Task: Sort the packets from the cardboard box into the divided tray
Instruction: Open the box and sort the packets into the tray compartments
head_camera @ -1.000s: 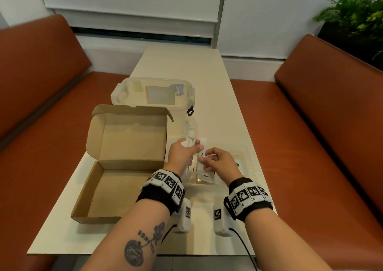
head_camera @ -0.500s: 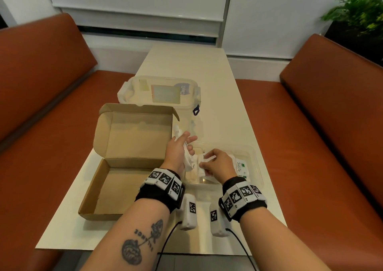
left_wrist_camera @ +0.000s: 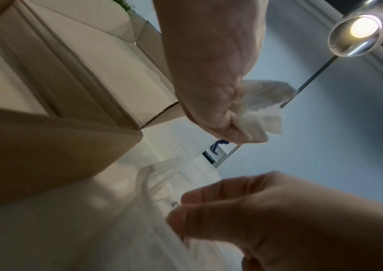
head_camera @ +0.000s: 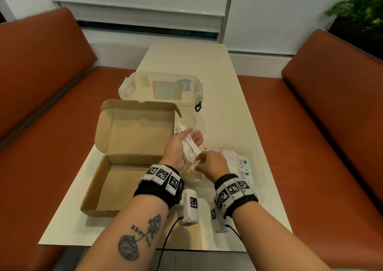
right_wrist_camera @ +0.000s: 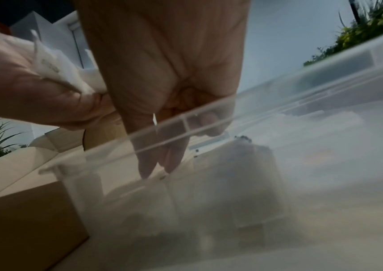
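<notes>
My left hand point(head_camera: 178, 149) is turned palm up beside the cardboard box point(head_camera: 116, 184), with its thumb holding a bundle of white stick packets point(head_camera: 189, 146) across the palm. The left wrist view shows the same bundle point(left_wrist_camera: 259, 114) sticking out past the thumb. My right hand point(head_camera: 211, 163) hovers over the left end of the clear divided tray point(head_camera: 261, 168). Its thumb and forefinger pinch the near end of one packet point(head_camera: 194, 162) in the bundle. In the right wrist view its fingertips point(right_wrist_camera: 150, 172) point down behind the tray's rim point(right_wrist_camera: 278, 88). The box looks empty.
Stevia packets point(head_camera: 245, 168) and white packets point(head_camera: 229, 156) lie in the tray's compartments. A clear lidded container point(head_camera: 163, 89) stands behind the box. Its raised lid flap point(head_camera: 134, 134) is just left of my left hand. Orange benches point(head_camera: 331, 146) flank the narrow table point(head_camera: 223, 84).
My left hand has turned palm up and spread its fingers, baring the bundle. My right hand has come back from the tray to the bundle's near end.
</notes>
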`<state>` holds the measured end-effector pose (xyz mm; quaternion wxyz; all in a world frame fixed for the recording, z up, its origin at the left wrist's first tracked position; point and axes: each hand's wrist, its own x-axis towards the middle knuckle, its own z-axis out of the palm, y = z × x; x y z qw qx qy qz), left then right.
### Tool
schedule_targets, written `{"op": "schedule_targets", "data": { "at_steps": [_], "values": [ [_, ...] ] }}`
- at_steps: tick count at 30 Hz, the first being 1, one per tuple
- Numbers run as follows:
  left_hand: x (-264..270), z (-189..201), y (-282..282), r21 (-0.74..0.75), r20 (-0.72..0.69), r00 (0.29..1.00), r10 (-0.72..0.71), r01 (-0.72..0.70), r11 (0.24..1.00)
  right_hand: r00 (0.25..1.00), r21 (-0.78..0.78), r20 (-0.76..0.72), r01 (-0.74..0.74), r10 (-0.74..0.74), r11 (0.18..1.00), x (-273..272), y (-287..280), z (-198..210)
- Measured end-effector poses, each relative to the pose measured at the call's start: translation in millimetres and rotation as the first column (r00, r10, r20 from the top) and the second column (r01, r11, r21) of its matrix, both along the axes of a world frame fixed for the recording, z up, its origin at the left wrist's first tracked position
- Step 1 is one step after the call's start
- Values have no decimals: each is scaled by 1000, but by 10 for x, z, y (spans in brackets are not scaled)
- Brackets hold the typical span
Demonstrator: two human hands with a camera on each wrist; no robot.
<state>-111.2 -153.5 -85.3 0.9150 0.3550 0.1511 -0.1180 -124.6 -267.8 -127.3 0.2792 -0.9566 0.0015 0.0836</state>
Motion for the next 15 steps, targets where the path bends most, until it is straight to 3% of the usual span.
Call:
{"op": "schedule_targets", "data": {
  "at_steps": [4,11,15],
  "values": [
    [16,-14,14,-9,-2,1000,-12,12,1000,994,-161,80,-63,77,985,-10,-19,-46],
    [40,-51,43,3,3,1000,-17,17,1000,996,-106,15,-89,91,990,-17,7,-64],
    [43,-64,45,32,5,1000,-18,18,999,993,-100,53,-100,106,990,-20,31,-95]
  ]
}}
